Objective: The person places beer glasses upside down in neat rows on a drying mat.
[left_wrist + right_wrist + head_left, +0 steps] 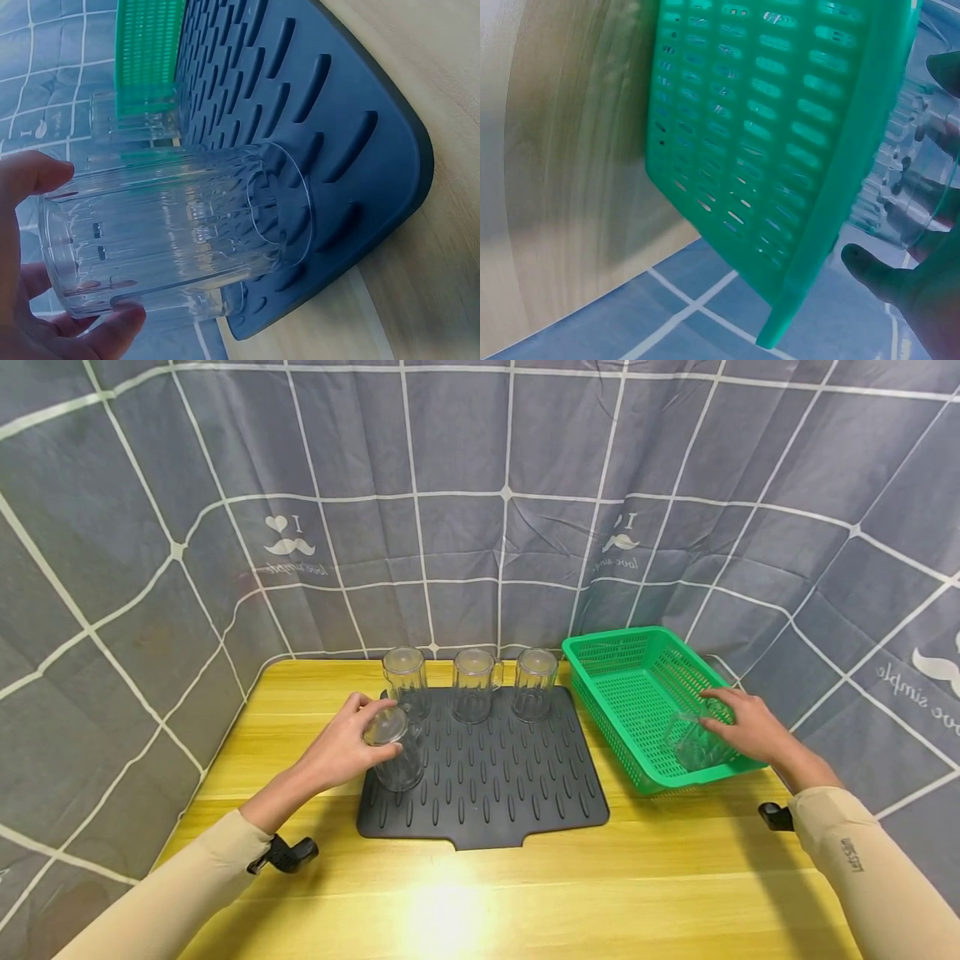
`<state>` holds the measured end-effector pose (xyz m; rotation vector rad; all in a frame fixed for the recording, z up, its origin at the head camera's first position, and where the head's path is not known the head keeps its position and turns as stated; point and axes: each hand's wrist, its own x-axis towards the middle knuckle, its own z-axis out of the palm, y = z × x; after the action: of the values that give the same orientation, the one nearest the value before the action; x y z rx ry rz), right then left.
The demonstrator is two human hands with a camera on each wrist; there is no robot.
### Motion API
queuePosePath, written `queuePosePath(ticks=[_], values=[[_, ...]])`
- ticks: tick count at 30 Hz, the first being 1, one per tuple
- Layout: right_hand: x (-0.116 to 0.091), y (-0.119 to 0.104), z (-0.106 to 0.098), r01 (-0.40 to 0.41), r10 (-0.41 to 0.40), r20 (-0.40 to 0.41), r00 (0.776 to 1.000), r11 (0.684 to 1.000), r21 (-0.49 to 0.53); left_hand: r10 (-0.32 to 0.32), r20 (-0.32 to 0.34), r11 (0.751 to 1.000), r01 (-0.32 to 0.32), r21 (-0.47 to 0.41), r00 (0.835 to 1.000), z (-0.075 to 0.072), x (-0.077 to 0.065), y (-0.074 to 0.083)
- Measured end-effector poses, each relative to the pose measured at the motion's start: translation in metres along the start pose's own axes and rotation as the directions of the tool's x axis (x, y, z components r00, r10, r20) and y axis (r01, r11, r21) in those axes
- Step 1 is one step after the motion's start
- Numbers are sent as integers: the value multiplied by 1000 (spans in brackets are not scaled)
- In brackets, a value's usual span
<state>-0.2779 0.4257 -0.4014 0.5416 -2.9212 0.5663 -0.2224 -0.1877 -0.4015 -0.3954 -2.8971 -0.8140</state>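
My left hand (pixel 341 747) grips a clear glass mug (pixel 401 767) round its upturned base. That mug stands mouth down at the front left of a black ridged drying mat (pixel 517 777). In the left wrist view the mug's rim (pixel 304 202) is at the mat, with thumb and fingers on opposite sides of the base. Over at the right, my right hand (pixel 750 724) holds another glass mug (pixel 697 747) inside the near right corner of a green plastic basket (pixel 609 727). The right wrist view shows this mug (pixel 900 169) above the basket rim, partly hidden behind it.
Three more glass mugs stand mouth down along the mat's back edge: a left one (pixel 406 681), a middle one (pixel 472 687) and a right one (pixel 535 685). Under everything is a yellow wooden table (pixel 337 893). A grey checked curtain (pixel 457 543) encloses the back and sides.
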Motion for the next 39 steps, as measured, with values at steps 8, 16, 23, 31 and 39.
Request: queuePosePath(ticks=[8,16,23,31,39], values=[[2,3,6,-22,22,46,999,1000,-2,-9,24,1000,9,9,1000,-1,0,0],[1,4,10,-7,9,53,999,999,-35,-6,38,1000,5,21,999,0,0,2],[0,2,12,-30,34,63,997,998,-62,-15,41,1000,14,21,999,0,-1,3],[0,-3,10,-44,52,98,994,995,-91,-8,23,1000,8,28,1000,2,0,5],[0,-1,13,-66,77,100,992,992,-105,29,-12,998,-28,55,999,5,-1,11]])
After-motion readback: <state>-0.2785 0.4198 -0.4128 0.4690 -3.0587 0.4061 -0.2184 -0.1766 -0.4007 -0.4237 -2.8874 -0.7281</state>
